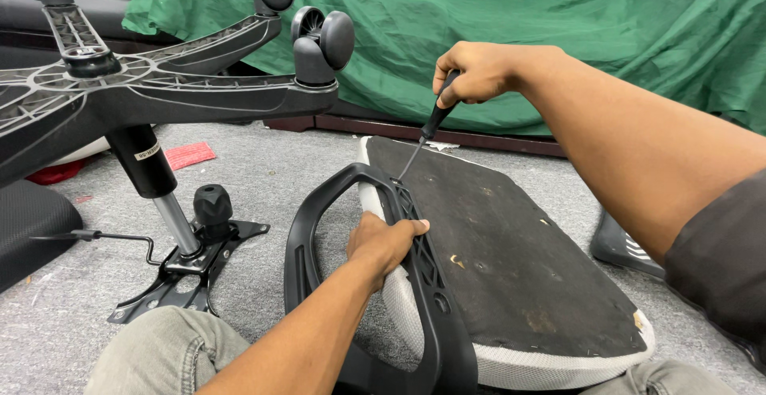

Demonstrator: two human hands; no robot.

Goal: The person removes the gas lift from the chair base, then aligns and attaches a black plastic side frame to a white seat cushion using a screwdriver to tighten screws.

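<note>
Two hands busy, left hand [384,239] fingers gripping black armrest [363,283], right hand [472,74] fingers clenching screwdriver [424,130]

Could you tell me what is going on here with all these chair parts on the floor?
A person sits on the grey carpet with an office chair in pieces. Their left hand grips the black plastic armrest frame against the upturned seat cushion. Their right hand holds a screwdriver, its tip down at the frame's top end. To the left lies the overturned wheeled chair base with its gas cylinder and tilt mechanism. A green cloth hangs behind.
</note>
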